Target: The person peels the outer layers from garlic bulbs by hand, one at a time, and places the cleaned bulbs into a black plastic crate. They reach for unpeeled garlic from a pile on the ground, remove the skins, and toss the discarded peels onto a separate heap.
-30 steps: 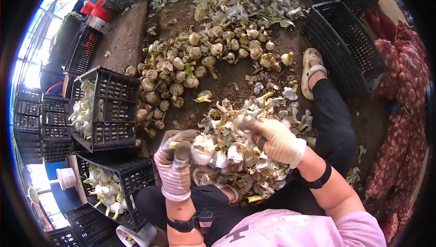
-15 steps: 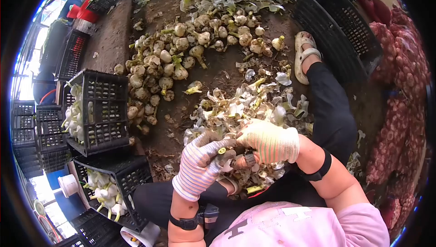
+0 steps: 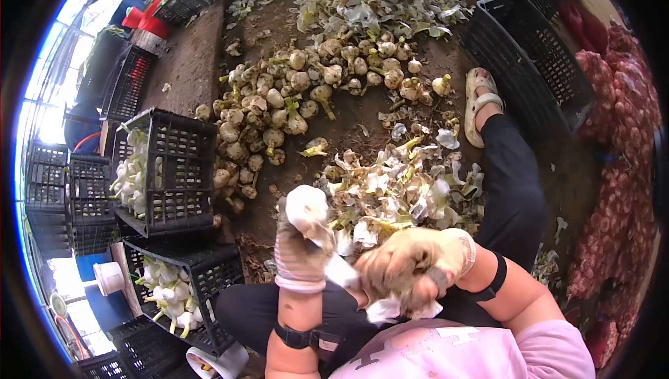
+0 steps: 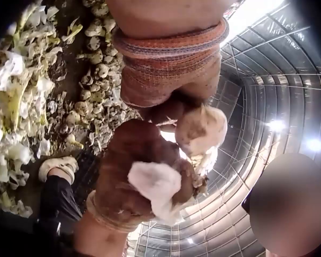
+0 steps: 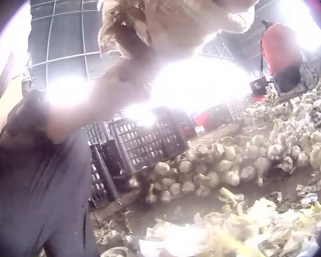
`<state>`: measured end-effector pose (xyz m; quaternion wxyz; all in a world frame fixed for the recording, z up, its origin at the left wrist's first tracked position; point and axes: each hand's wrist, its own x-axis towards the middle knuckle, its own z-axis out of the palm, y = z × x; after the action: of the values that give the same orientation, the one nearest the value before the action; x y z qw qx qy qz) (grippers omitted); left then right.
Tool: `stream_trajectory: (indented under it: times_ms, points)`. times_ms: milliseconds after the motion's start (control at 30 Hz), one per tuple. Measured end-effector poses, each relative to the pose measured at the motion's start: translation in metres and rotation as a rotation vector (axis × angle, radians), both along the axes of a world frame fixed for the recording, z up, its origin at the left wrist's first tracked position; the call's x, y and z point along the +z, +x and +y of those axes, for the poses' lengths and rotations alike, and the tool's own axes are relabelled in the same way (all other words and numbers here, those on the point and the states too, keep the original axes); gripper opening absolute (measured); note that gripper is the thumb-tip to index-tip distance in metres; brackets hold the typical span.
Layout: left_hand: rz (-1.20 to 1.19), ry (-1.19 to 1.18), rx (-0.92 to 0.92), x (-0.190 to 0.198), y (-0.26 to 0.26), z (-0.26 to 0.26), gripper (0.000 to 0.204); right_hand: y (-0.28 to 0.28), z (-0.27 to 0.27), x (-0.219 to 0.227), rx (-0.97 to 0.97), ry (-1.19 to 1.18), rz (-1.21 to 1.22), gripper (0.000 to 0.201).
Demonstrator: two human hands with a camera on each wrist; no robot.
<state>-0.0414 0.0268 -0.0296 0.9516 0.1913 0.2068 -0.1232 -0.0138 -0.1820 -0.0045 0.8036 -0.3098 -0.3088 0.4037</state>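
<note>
My gloved left hand (image 3: pixel 300 257) grips a whitish garlic bulb (image 3: pixel 306 206), its pale round side turned up. The same bulb (image 4: pixel 203 131) shows at the fingers in the left wrist view. Lower and to the right, my gloved right hand (image 3: pixel 414 264) curls in front of my body, pinching loose papery garlic skin (image 3: pixel 382 311). A white flake of skin (image 4: pixel 156 184) lies over the right hand's fingers in the left wrist view. A dark band circles the right thumb. Between the two hands, a blurred strip of skin (image 3: pixel 341 271) shows.
A heap of garlic skins (image 3: pixel 390 191) lies before me, with unpeeled garlic bulbs (image 3: pixel 272 114) beyond. Black crates (image 3: pixel 178 170) holding white garlic stand at the left. A black crate (image 3: pixel 526 65) and red net sacks (image 3: pixel 613 191) stand right. Another person (image 5: pixel 281 53) sits farther off.
The hands come together at the bulb half a second ago, then part. The left moves up and left with the bulb; the right draws down toward my body with loose skin.
</note>
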Motion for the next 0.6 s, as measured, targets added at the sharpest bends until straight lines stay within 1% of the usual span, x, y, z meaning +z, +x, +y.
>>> stream_trajectory:
  times_ms: [33, 67, 100, 167, 200, 233, 267, 300, 367, 400, 433, 500, 533, 567, 600]
  points:
    - [0.079, 0.069, 0.095, 0.012, 0.004, -0.005, 0.045, 0.002, 0.000, 0.008, -0.096, 0.000, 0.071, 0.040]
    - [0.048, 0.177, 0.230, -0.009, 0.003, 0.002, 0.044, 0.004, -0.002, 0.012, -0.272, -0.260, 0.155, 0.035]
    - [-0.121, -0.080, 0.087, -0.007, 0.003, 0.007, 0.039, 0.012, -0.004, 0.023, -0.272, -0.564, 0.282, 0.034]
    - [0.089, 0.006, 0.165, 0.006, 0.005, -0.004, 0.036, 0.025, -0.001, -0.002, -0.494, -0.883, -0.285, 0.032]
    - [0.090, 0.001, 0.165, 0.011, 0.003, -0.010, 0.036, 0.025, 0.001, -0.006, -0.595, -0.877, -0.508, 0.043]
    - [0.104, 0.169, 0.164, 0.015, 0.002, -0.016, 0.036, 0.025, 0.004, -0.008, -0.690, -0.861, -0.735, 0.056]
    - [0.117, 0.340, 0.163, 0.016, 0.001, -0.020, 0.036, 0.016, 0.013, -0.013, -0.831, -1.000, -0.856, 0.061]
    - [0.118, 0.338, 0.163, 0.012, -0.001, -0.020, 0.036, 0.015, 0.017, -0.013, -0.830, -1.001, -0.856, 0.061]
    - [0.174, 0.311, 0.134, 0.010, -0.002, -0.022, 0.037, 0.014, 0.023, -0.013, -0.884, -0.715, -1.067, 0.059]
    - [0.158, 0.336, 0.048, 0.014, -0.005, -0.025, 0.033, 0.014, 0.025, -0.013, -0.919, -0.635, -1.116, 0.058]
    - [0.096, 0.392, 0.097, 0.012, -0.011, -0.028, 0.034, 0.014, 0.026, -0.014, -0.916, -0.634, -1.120, 0.058]
    - [0.179, 0.536, 0.102, -0.001, -0.017, -0.025, 0.037, 0.015, 0.026, -0.014, -0.736, -0.676, -0.803, 0.055]
    - [0.180, 0.534, 0.105, 0.000, -0.019, -0.023, 0.037, 0.012, 0.033, -0.015, -0.740, -0.563, -0.390, 0.036]
    - [0.106, 0.605, 0.063, 0.002, -0.020, -0.020, 0.039, 0.009, 0.040, -0.016, -0.723, -0.439, 0.019, 0.019]
    - [0.032, 0.675, 0.020, 0.004, -0.020, -0.018, 0.040, 0.015, 0.036, -0.014, -0.584, -0.336, 0.239, 0.018]
